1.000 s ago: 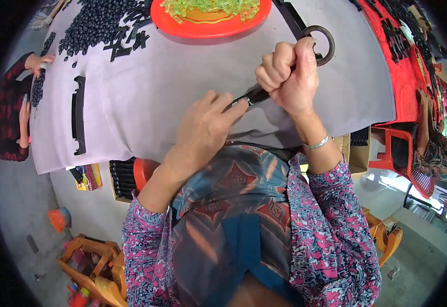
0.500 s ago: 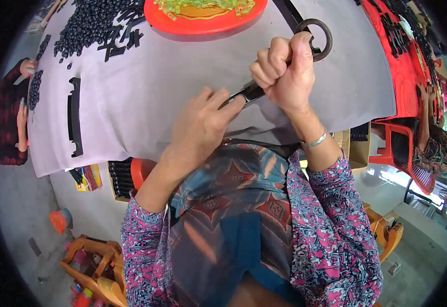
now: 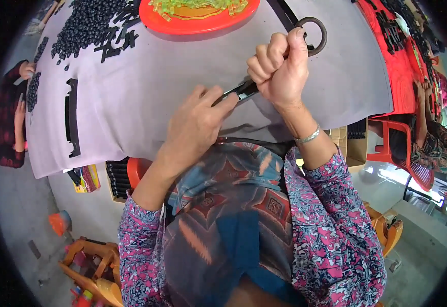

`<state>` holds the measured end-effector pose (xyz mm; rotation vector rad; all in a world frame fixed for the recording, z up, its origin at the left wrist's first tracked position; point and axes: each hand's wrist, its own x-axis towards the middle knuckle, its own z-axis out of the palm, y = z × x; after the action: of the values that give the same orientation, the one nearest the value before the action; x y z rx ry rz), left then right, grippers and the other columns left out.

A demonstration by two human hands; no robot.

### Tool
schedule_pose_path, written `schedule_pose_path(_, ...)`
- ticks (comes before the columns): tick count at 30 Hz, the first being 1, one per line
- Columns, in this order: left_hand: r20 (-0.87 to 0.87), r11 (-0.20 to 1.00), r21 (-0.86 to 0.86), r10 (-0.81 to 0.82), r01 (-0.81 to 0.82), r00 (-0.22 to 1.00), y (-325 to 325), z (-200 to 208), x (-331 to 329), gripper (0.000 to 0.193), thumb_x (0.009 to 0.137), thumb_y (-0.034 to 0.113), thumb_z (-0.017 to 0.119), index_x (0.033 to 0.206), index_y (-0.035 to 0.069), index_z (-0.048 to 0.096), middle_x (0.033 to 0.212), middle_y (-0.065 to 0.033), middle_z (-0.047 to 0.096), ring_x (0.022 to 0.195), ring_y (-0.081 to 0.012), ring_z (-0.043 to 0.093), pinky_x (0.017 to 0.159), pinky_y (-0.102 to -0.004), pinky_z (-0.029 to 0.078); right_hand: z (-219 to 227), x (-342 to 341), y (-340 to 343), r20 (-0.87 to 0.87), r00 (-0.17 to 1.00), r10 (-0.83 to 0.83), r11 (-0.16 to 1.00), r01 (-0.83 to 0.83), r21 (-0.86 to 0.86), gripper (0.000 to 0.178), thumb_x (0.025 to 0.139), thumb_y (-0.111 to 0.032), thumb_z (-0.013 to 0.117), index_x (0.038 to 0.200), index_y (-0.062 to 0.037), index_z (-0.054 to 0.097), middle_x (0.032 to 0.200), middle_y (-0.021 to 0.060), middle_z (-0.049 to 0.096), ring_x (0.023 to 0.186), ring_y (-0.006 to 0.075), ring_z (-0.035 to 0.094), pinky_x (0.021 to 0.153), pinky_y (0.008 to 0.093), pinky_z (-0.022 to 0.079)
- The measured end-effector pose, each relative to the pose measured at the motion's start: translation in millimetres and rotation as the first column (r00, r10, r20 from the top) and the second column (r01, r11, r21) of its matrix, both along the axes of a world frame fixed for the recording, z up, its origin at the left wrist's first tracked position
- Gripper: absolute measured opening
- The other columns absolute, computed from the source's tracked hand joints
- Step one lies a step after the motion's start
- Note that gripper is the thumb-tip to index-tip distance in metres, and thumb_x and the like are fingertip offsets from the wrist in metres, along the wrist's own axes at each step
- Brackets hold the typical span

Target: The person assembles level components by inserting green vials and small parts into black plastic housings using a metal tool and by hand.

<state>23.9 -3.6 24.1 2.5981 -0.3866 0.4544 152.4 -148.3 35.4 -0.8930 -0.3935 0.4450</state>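
Observation:
My right hand (image 3: 284, 71) is closed in a fist around a dark ring-ended tool, thumb up beside its round metal ring (image 3: 324, 38). Out of the left side of that fist comes a narrow black piece with a shiny part (image 3: 246, 90); whether it belongs to the ringed tool is hidden by my fingers. My left hand (image 3: 198, 120) pinches the other end of this piece, just above the table's near edge. Left of my hands, a long black notched strip (image 3: 72, 117) lies on the cloth. Another black strip (image 3: 283, 14) lies beyond the ring.
A red plate (image 3: 198, 30) of yellow-green clear pieces stands at the far side of the grey-covered table (image 3: 147, 87). Black beads (image 3: 88, 25) and short black pieces (image 3: 112, 45) lie far left. Other people sit left and right, near a red chair (image 3: 387, 138). Boxes stand below the table edge.
Both hands, still holding the black piece and the ringed tool, have shifted slightly left and up in the view. The table things have shifted slightly left too. Neither grip has opened.

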Motion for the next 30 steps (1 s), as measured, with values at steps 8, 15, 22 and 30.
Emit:
schedule_pose_path(8, -0.012, 1.0, 0.02, 0.022, -0.021, 1.0, -1.3, 0.9, -0.4, 0.026, 0.086, 0.009, 0.063, 0.111, 0.009, 0.067, 0.094, -0.0063, 0.057, 0.088, -0.0267, 0.056, 0.071, -0.0378, 0.051, -1.1, 5.8, -1.3, -0.12, 0.992, -0.04, 0.999, 0.044, 0.023, 0.062, 0.104, -0.061, 0.032, 0.062, -0.0149, 0.026, 0.052, -0.0046, 0.017, 0.047, 0.0097, 0.01, 0.043, 0.0283, 0.01)
schedule_pose_path(15, 0.002, 1.0, 0.018, -0.01, 0.01, 1.0, -0.9, 0.1, 1.4, 0.026, 0.085, 0.009, 0.063, 0.111, 0.008, 0.068, 0.094, -0.0062, 0.057, 0.087, -0.0263, 0.056, 0.07, -0.0376, 0.05, -2.6, 8.0, -2.7, -0.132, 0.99, -0.047, 0.998, 0.053, 0.036, 0.062, 0.105, -0.061, 0.031, 0.063, -0.0151, 0.027, 0.053, -0.0048, 0.017, 0.047, 0.0098, 0.01, 0.043, 0.0284, 0.01)
schedule_pose_path(22, 0.023, 1.0, 0.017, -0.009, 0.008, 1.0, 4.1, 4.6, -1.7, 0.023, 0.085, 0.008, 0.064, 0.108, 0.008, 0.067, 0.093, -0.0069, 0.057, 0.085, -0.0267, 0.058, 0.069, -0.0397, 0.048, 16.5, 13.2, -12.6, -0.159, 0.987, 0.034, 0.993, -0.016, 0.113, 0.057, 0.105, -0.058, 0.032, 0.067, -0.0153, 0.032, 0.056, -0.0051, 0.02, 0.047, 0.0091, 0.016, 0.043, 0.0272, 0.013)
schedule_pose_path(30, -0.038, 0.999, -0.024, -0.028, 0.027, 0.999, 21.1, 17.8, -0.4, 0.031, 0.08, 0.001, 0.063, 0.11, 0.008, 0.06, 0.093, -0.009, 0.058, 0.089, -0.0315, 0.06, 0.075, -0.0416, 0.046, 27.9, 25.7, -43.7, -0.19, 0.966, 0.178, 0.984, -0.171, 0.051, 0.052, 0.108, -0.051, 0.034, 0.072, -0.0142, 0.035, 0.058, -0.0054, 0.025, 0.048, 0.0064, 0.017, 0.041, 0.0238, 0.012)
